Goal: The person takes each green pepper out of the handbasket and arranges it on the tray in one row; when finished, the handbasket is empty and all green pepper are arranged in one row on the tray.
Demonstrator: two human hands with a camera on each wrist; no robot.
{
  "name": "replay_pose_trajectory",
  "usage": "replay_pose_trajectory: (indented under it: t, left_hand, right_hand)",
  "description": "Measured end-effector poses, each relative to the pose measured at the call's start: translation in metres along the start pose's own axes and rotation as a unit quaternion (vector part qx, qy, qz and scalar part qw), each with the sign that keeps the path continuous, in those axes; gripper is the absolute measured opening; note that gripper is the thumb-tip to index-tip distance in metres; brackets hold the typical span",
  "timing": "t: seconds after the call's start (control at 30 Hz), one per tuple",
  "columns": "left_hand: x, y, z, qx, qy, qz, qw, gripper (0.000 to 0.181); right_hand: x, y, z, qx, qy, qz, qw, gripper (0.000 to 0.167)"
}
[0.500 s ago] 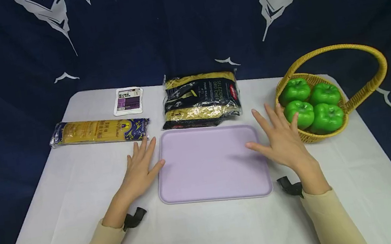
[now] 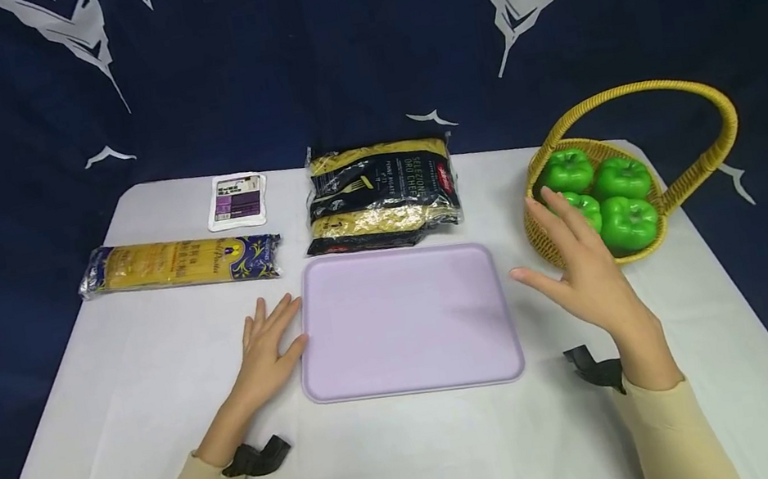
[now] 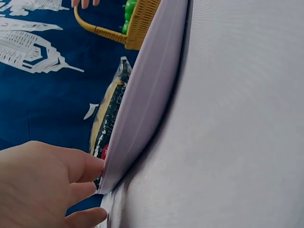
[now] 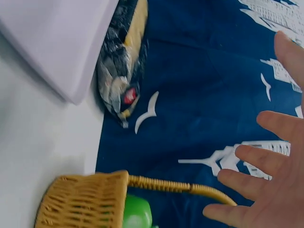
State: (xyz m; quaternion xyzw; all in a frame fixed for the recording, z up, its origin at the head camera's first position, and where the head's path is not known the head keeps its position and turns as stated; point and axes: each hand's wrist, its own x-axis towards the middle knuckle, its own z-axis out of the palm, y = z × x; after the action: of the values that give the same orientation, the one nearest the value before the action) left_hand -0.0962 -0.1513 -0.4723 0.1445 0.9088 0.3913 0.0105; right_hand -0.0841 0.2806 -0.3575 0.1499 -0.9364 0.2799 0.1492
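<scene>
Beside the left edge of a lilac tray [image 2: 404, 323], my left hand [image 2: 261, 365] has its fingers extended; its thumb reaches the rim, though contact is unclear. My right hand [image 2: 595, 282] is spread in front of a wicker basket [image 2: 541, 245] and partly covers it in the head view. Several green bell peppers [image 2: 631, 223] fill that basket, whose tall handle [image 2: 726, 114] arches to the right. Neither hand holds anything. In the right wrist view the right hand [image 4: 270, 166] shows its fingers apart, with the basket [image 4: 80, 202] low in the frame.
Behind the tray lies a black and yellow bag of penne [image 2: 381, 194]. A long yellow and blue pasta packet [image 2: 179, 263] lies at the left, with a small white and purple packet [image 2: 237, 201] behind it. A dark blue patterned cloth [image 2: 326, 49] hangs beyond the white table [image 2: 415, 450].
My right hand has moved right, away from the tray and toward the basket's front. My left hand has drawn back slightly from the long pasta packet. The head view has shifted a little.
</scene>
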Motion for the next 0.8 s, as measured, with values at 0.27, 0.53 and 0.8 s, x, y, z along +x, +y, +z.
replay_pose_trajectory:
  t: [0.27, 0.53, 0.8]
  left_hand:
    - [-0.002, -0.001, 0.001, -0.002, 0.007, -0.002, 1.0000, 0.052]
    - [-0.002, 0.000, 0.003, -0.001, 0.019, 0.014, 0.9997, 0.051]
    - [-0.002, 0.000, 0.001, 0.005, 0.010, 0.004, 0.9999, 0.051]
  right_hand:
    - [0.000, 0.020, -0.021, 0.017, 0.140, -0.038, 0.9893, 0.084]
    - [-0.010, 0.055, -0.048, -0.014, 0.243, 0.025, 0.9697, 0.075]
    - [-0.020, 0.077, -0.059, -0.021, 0.291, 0.142, 0.9458, 0.073]
